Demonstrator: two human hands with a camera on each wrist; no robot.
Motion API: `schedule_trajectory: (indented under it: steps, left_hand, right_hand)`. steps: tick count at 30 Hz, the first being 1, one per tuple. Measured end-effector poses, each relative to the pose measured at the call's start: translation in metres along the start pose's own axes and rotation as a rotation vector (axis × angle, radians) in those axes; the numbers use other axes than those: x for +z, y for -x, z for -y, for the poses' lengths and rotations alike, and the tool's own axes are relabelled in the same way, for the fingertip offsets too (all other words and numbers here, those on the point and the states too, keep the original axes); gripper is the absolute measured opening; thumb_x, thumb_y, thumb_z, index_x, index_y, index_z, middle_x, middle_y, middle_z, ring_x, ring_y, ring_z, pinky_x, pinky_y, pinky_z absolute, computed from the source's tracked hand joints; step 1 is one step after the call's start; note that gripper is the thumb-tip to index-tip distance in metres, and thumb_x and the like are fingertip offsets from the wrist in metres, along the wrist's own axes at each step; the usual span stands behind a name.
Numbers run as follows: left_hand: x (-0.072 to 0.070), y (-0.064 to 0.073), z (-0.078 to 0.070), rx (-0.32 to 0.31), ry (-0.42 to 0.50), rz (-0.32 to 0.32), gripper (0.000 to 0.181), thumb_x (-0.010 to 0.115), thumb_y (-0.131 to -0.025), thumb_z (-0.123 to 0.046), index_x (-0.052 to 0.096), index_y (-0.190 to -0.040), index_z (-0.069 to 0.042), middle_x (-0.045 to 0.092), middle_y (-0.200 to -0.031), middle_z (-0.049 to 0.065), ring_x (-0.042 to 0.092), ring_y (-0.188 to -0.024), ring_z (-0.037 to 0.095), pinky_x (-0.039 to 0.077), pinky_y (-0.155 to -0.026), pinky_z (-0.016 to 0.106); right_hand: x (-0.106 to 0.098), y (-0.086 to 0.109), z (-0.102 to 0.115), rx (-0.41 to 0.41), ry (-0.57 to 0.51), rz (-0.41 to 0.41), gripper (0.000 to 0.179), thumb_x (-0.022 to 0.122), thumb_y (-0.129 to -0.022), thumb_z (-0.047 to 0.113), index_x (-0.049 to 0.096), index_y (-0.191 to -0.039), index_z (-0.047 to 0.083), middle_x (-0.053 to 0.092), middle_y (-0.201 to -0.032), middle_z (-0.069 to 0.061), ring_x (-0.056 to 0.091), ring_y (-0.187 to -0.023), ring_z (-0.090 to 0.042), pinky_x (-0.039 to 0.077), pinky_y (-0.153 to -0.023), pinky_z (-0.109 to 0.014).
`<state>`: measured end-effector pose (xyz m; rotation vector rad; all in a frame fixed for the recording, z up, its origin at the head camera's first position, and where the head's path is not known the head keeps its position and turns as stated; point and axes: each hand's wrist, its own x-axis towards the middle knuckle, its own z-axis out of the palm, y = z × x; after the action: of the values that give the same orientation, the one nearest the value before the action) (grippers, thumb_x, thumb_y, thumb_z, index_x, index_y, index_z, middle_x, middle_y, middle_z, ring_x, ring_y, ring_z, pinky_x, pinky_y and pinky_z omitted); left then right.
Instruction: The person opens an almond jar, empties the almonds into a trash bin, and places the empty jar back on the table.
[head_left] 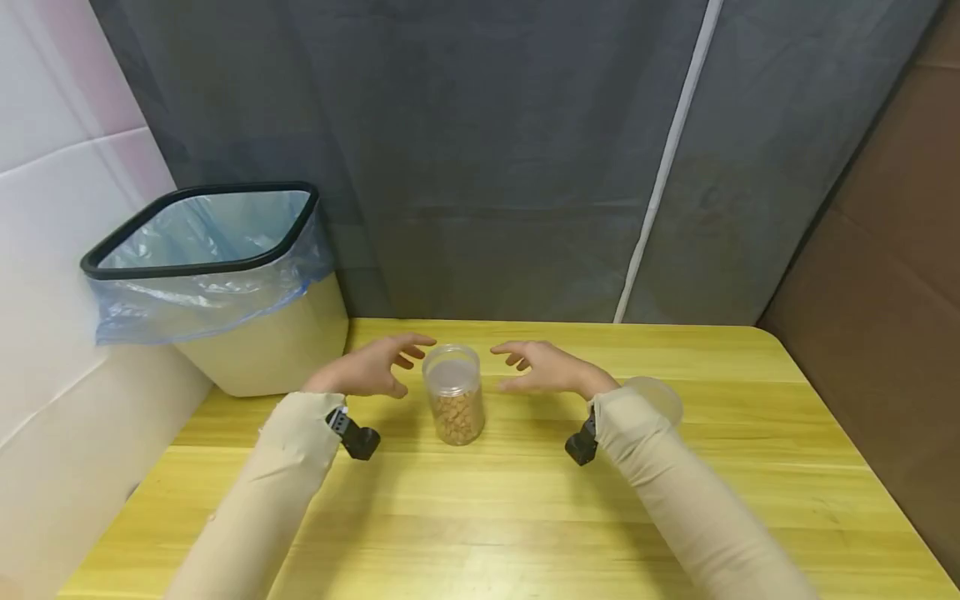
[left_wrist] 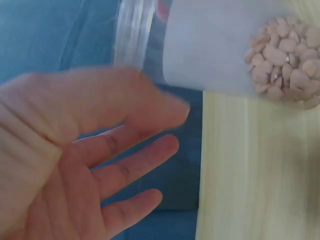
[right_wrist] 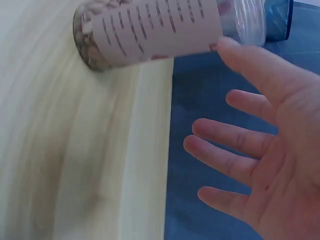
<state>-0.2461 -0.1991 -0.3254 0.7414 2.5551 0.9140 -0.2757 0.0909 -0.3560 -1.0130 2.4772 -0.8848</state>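
- While two hands were raised over the desk, one clear cylindrical jar (head_left: 454,395) stood upright between them, near the middle of the desk's far edge.
- Contents of jar: beige kernels (head_left: 459,419), filling the lower part.
- Label (right_wrist: 157,30), one: pale, bearing rows of dark print too blurred to read, wrapped on the jar's side towards the right wrist camera.
- Left hand (head_left: 367,367), one: just beside the jar, nearer the desk's left edge; fingers spread and lightly bent, thumb well parted from them, nothing held.
- Right hand (head_left: 551,368), one: on the jar's opposite side, a little apart from it; palm turned inward, fingers loosely extended and thumb parted, likewise holding nothing.
- Sleeves, two, beige: left sleeve (head_left: 258,492) and right sleeve (head_left: 693,492), each with a small black device strapped at the wrist.
- Disc (head_left: 660,396), one: round, clear, lid-like, lying towards the desk's right edge, partly hidden by the right sleeve.
- Bin (head_left: 300,342), one: cream, black-rimmed, at the desk's far left corner, with a translucent blue liner (head_left: 202,308) folded over its outside.
- Desk (head_left: 465,517), one: yellow wood grain, far right corner rounded.
- Surroundings: dark grey curtain (head_left: 487,167) behind the far edge, crossed by a slanting white strip (head_left: 671,150); brown panel (head_left: 885,292) along the right edge.
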Motion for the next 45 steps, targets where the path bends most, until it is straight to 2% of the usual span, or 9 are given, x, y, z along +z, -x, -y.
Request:
schedule_trajectory:
  steps: [2,9,16,20,25,32,39,45]
  left_hand:
    - [0.002,0.001,-0.005,0.001,0.000,0.019,0.080,0.066,-0.072,0.009,0.029,-0.141,-0.004,0.038,-0.135,0.025,0.042,-0.117,0.044,0.047,-0.082,0.043]
    - [0.006,-0.004,-0.021,0.082,-0.017,0.044,0.085,0.072,-0.070,-0.001,0.026,-0.142,-0.002,0.032,-0.140,0.020,0.040,-0.119,0.040,0.037,-0.093,0.051]
    - [0.008,-0.013,-0.032,0.074,-0.099,0.048,0.084,0.075,-0.072,-0.013,0.030,-0.142,-0.005,0.037,-0.138,0.018,0.044,-0.116,0.035,0.041,-0.090,0.048]
    - [0.010,-0.018,-0.037,0.079,-0.143,0.047,0.082,0.076,-0.072,-0.015,0.031,-0.141,-0.005,0.038,-0.138,0.017,0.043,-0.118,0.034,0.041,-0.089,0.046]
    - [0.011,-0.022,-0.039,0.090,-0.192,0.021,0.077,0.078,-0.071,-0.016,0.038,-0.137,-0.006,0.045,-0.132,0.017,0.047,-0.115,0.034,0.043,-0.086,0.044]
    - [0.012,-0.020,-0.035,0.071,-0.115,-0.011,0.071,0.076,-0.067,-0.012,0.044,-0.131,-0.009,0.052,-0.122,0.020,0.053,-0.106,0.032,0.047,-0.080,0.041]
    - [0.016,-0.020,-0.032,0.051,-0.005,-0.077,0.070,0.078,-0.064,-0.016,0.043,-0.125,-0.014,0.055,-0.110,0.012,0.058,-0.092,0.025,0.049,-0.071,0.034]
    - [0.022,-0.022,-0.032,0.081,0.099,-0.140,0.070,0.080,-0.066,-0.021,0.041,-0.123,-0.017,0.053,-0.109,0.012,0.059,-0.090,0.024,0.050,-0.070,0.034]
  right_hand:
    - [0.006,-0.002,0.001,-0.004,-0.021,0.015,0.066,0.066,-0.085,0.032,0.038,-0.139,0.007,0.046,-0.132,-0.017,0.049,-0.114,-0.035,0.041,-0.092,-0.044]
    - [0.020,-0.006,0.002,-0.033,-0.066,0.029,0.067,0.070,-0.082,0.032,0.041,-0.136,0.005,0.046,-0.133,-0.015,0.049,-0.113,-0.035,0.041,-0.091,-0.046]
    - [0.027,-0.010,0.003,-0.043,-0.083,0.034,0.062,0.067,-0.084,0.033,0.043,-0.135,0.006,0.049,-0.132,-0.010,0.050,-0.112,-0.032,0.042,-0.090,-0.043]
    - [0.028,-0.012,0.003,-0.049,-0.066,0.026,0.061,0.065,-0.085,0.035,0.044,-0.134,0.006,0.050,-0.130,-0.009,0.052,-0.111,-0.030,0.043,-0.089,-0.040]
    - [0.028,-0.013,0.003,-0.037,-0.049,0.018,0.060,0.066,-0.084,0.036,0.046,-0.133,0.008,0.052,-0.128,-0.009,0.052,-0.110,-0.029,0.044,-0.088,-0.039]
    - [0.026,-0.013,0.005,-0.030,-0.034,0.025,0.062,0.067,-0.083,0.037,0.047,-0.132,0.008,0.053,-0.127,-0.009,0.053,-0.110,-0.028,0.044,-0.088,-0.039]
    - [0.021,-0.009,0.008,-0.031,-0.029,0.004,0.072,0.070,-0.079,0.040,0.040,-0.137,0.010,0.053,-0.125,-0.006,0.052,-0.108,-0.022,0.044,-0.088,-0.041]
    - [0.018,-0.007,0.006,-0.063,-0.077,-0.037,0.078,0.075,-0.074,0.041,0.039,-0.137,0.013,0.055,-0.119,-0.002,0.054,-0.103,-0.015,0.045,-0.086,-0.039]
